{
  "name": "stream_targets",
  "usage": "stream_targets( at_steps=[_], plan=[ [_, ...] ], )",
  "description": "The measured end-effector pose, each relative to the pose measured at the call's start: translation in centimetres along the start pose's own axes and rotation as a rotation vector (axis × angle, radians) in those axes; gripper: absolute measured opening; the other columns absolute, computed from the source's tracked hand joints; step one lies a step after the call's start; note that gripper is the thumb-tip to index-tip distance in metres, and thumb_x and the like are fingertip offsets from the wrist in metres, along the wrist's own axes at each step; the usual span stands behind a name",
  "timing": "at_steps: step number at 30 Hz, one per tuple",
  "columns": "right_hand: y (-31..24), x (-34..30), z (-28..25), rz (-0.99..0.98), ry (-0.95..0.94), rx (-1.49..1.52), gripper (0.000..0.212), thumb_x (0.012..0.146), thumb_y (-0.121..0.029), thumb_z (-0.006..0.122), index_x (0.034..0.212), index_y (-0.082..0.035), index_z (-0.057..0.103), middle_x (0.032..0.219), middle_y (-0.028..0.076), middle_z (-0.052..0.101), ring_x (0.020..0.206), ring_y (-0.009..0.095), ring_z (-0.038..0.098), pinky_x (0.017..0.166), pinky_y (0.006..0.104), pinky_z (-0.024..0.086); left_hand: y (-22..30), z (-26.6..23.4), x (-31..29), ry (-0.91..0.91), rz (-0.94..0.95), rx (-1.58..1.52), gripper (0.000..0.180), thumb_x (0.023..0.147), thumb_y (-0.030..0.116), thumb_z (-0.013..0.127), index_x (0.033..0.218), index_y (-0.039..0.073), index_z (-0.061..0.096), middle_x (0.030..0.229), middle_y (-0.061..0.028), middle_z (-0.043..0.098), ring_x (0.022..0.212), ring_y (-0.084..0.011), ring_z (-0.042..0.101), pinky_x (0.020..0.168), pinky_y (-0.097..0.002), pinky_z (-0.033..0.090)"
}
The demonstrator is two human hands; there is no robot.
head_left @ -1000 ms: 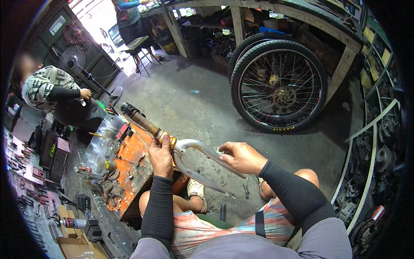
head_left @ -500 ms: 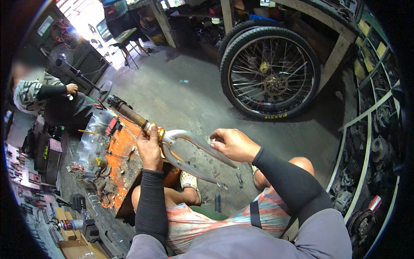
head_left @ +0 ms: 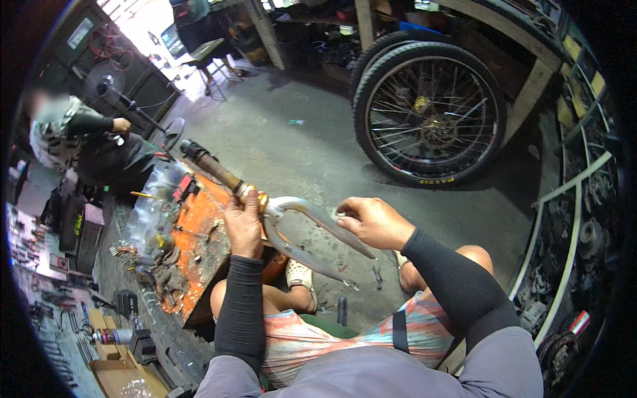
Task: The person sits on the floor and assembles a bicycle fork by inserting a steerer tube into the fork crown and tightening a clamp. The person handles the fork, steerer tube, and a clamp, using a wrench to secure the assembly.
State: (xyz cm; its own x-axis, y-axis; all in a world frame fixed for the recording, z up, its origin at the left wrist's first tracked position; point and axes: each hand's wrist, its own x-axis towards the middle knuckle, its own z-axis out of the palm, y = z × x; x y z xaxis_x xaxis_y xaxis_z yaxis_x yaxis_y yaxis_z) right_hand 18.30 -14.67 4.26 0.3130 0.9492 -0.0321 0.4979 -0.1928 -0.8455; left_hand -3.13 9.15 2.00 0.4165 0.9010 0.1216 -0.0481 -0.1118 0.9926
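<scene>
A worn grey bicycle fork (head_left: pixel 292 203) lies slantwise in front of me, its two legs pointing toward my knees and its brownish steerer tube pointing to the far left. My left hand (head_left: pixel 244 229) is closed around it at the gold-coloured rings (head_left: pixel 261 201) just above the crown. Beside the right leg of the fork, my right hand (head_left: pixel 378 222) has thumb and fingers pinched together. Between those fingertips a small whitish bit (head_left: pixel 340 214) shows, too small to name; the fingers partly hide it.
An orange, worn workbench (head_left: pixel 206 242) with plastic bottles, rags and tools stands at my left. Two bicycle wheels (head_left: pixel 434 113) lean at the far right. Shelves of metal parts (head_left: pixel 584 232) line the right side. Another person (head_left: pixel 93 136) sits at the far left near a fan.
The whole view has shifted slightly, so the scene sits farther right in the picture. Both hands keep nearly the same places on and beside the fork.
</scene>
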Motion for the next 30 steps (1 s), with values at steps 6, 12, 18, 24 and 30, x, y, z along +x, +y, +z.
stream_targets(
  at_steps=[6,12,18,24,30],
  plan=[
    [0.2,0.2,0.3,-0.031,0.032,0.014,0.038,0.103,-0.027,0.072,0.125,0.004,0.076,0.113,0.027,0.081,0.107,0.042,0.079,0.097,0.0491,0.061,-0.8,-0.4,0.2,0.046,0.078,-0.106,0.032,0.117,0.036,0.063,0.126,0.006,0.066,0.110,-0.0083,0.077,0.097,-0.0163,0.071,0.086,-0.0337,0.060],
    [0.9,-0.7,-1.1,0.020,-0.041,-0.060,0.038,0.109,-0.026,0.066,0.131,0.004,0.074,0.120,0.027,0.079,0.115,0.039,0.077,0.101,0.0469,0.060,2.1,-1.9,1.3,0.029,0.057,-0.294,0.047,0.122,0.047,0.044,0.134,0.006,0.065,0.116,-0.0088,0.074,0.103,-0.0230,0.072,0.095,-0.0416,0.060],
    [1.7,-0.7,-0.5,0.024,-0.068,-0.065,0.036,0.111,-0.024,0.062,0.129,0.004,0.074,0.122,0.027,0.079,0.116,0.042,0.076,0.103,0.0482,0.058,1.7,-9.2,4.1,-0.080,-0.043,-0.596,0.055,0.120,0.053,0.042,0.137,0.007,0.066,0.122,-0.0088,0.076,0.113,-0.0247,0.072,0.110,-0.0451,0.056],
    [1.5,-0.3,-1.1,0.000,-0.056,-0.065,0.036,0.112,-0.023,0.061,0.130,0.005,0.074,0.121,0.027,0.079,0.115,0.042,0.076,0.103,0.0483,0.058,0.4,-12.1,5.5,-0.008,-0.118,-0.552,0.058,0.118,0.058,0.044,0.134,0.007,0.067,0.123,-0.0117,0.077,0.116,-0.0292,0.074,0.108,-0.0524,0.059],
    [1.2,-0.4,-0.9,0.014,-0.049,-0.056,0.036,0.110,-0.022,0.062,0.129,0.005,0.075,0.119,0.029,0.079,0.114,0.043,0.076,0.102,0.0497,0.058,1.1,-11.2,5.2,0.031,-0.094,-0.510,0.053,0.119,0.054,0.044,0.133,0.008,0.067,0.121,-0.0120,0.077,0.115,-0.0270,0.075,0.105,-0.0486,0.061]
  ],
)
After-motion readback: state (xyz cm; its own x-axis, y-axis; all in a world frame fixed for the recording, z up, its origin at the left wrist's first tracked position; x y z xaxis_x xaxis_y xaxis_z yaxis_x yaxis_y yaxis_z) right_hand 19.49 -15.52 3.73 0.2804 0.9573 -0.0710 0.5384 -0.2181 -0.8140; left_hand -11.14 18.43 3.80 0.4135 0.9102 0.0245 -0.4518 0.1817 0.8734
